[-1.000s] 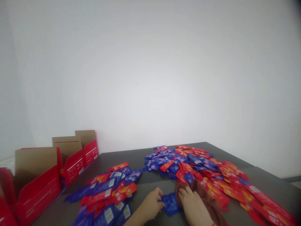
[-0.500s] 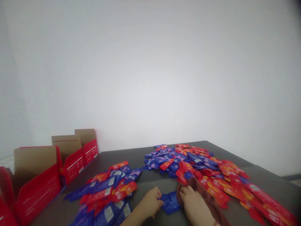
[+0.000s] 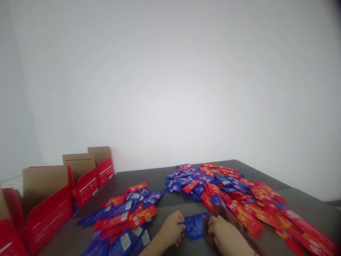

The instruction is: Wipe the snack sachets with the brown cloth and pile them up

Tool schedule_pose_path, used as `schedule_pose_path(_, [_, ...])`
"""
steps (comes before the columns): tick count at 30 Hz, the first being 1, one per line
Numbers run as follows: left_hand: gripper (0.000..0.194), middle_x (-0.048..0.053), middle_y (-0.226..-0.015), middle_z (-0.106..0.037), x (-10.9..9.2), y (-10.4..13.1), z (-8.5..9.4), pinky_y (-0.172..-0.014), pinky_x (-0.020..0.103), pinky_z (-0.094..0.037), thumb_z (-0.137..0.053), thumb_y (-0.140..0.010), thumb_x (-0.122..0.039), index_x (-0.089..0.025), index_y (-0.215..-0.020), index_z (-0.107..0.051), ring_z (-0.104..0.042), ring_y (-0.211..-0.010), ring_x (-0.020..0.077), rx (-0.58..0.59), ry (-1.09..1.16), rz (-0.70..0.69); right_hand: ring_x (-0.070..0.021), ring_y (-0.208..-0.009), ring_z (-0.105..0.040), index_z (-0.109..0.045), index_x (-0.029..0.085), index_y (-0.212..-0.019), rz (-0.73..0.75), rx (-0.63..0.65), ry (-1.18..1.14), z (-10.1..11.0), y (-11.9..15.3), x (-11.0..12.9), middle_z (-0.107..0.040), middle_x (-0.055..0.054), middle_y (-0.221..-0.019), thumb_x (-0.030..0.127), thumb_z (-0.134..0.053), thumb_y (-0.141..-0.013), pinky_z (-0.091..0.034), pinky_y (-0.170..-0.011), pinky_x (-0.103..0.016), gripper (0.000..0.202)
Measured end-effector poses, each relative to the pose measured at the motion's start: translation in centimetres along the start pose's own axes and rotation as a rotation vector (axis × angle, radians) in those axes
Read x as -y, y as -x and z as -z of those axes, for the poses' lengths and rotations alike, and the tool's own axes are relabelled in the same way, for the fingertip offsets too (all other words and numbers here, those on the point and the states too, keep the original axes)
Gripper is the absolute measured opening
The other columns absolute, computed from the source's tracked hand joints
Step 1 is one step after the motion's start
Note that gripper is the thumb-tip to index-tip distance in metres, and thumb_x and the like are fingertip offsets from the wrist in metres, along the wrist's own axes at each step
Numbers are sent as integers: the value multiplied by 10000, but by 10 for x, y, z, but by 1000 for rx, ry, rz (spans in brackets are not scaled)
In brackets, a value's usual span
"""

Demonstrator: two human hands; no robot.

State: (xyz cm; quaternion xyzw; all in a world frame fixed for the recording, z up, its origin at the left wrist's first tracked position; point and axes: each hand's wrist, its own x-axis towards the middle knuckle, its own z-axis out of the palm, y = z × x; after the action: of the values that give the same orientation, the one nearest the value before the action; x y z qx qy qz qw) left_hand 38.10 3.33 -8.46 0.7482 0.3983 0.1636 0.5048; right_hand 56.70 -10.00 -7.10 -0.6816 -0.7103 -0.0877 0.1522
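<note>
A blue packet lies near the front of the dark table, between my two hands. My left hand pinches its left corner with thumb and fingertips. Bunched in my right hand is a brown cloth, whose edge sits at the packet's right side. To the left of my left hand is a heap of blue and red packets, some with white barcode labels. A bigger heap of red and blue packets spreads behind and to the right of my right hand.
Open red cardboard boxes with brown inner flaps stand in a row along the left side. The dark table reaches back to a plain pale wall. More red packets run down the right side.
The cloth and my right hand have shifted slightly right and down relative to the blue packet, showing more of it. The whole view has shifted slightly.
</note>
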Motion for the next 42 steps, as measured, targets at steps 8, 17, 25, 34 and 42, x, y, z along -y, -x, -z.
schedule_pose_path(8, [158,32,-873,-669,-29,21,29,-740,265,-453,-408,-887,-171,-211,-891,-560,-631,-808,176,-281,-441,-496,-218,-1154,-549,-659,222,-1158,-269,-76,-113,44,-14,-29,-634,-77,-1228,113,-370,-822,-383,-1002,-371,456])
schedule_pose_path(17, [347,28,-1151,-629,-15,24,22,-946,247,-400,-392,-739,-6,-210,-879,-636,-572,-1079,158,95,-477,-722,-275,-1198,-469,-612,203,-1264,-130,69,-132,7,-7,17,-586,-41,-1327,144,-438,-789,-333,-1029,-413,510])
schedule_pose_path(25, [217,-8,-742,-626,-15,10,22,-466,234,-448,-525,-764,-117,-171,-968,-478,-581,-473,131,47,-212,74,-328,-1172,-484,-644,136,-1205,-211,110,63,10,-12,27,-637,-117,-1232,71,-385,-822,-382,-932,-447,467])
schedule_pose_path(34, [142,-87,-493,-513,-5,3,0,-403,181,-383,-474,-777,-63,-188,-843,-456,-502,-351,103,43,-36,65,-255,-1085,-529,-701,216,-1019,27,190,-99,-3,-25,59,-691,-34,-1086,85,-443,-802,-406,-908,-368,361])
schedule_pose_path(42, [174,-91,-488,-510,-9,4,6,-399,172,-368,-454,-782,-33,-186,-864,-470,-456,-323,82,75,-103,106,-276,-1045,-572,-707,163,-1015,-281,113,73,8,-15,22,-678,-147,-1095,46,-364,-824,-436,-810,-371,410])
